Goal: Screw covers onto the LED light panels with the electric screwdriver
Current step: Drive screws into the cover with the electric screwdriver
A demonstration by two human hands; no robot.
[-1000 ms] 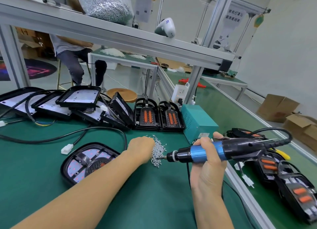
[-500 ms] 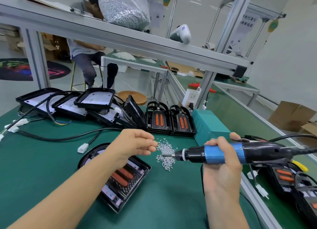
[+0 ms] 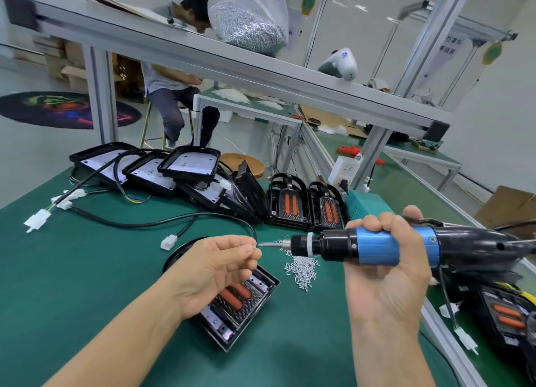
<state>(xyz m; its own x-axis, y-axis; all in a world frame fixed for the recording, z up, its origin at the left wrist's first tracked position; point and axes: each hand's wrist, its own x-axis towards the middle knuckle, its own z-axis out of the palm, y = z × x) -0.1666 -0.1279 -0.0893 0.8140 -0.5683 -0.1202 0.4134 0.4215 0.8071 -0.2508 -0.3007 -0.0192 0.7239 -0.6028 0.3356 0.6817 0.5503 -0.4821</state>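
Pinching one screw (image 3: 254, 246) at your fingertips, your left hand (image 3: 216, 273) has lifted off the loose screw pile (image 3: 301, 269) and now meets the bit; loading comes next. Below that hand lies one covered LED panel (image 3: 236, 305). Right of the pile, your right hand (image 3: 385, 273) stays wrapped round the electric screwdriver (image 3: 377, 246). Behind the pile: two upright covered panels (image 3: 307, 205).
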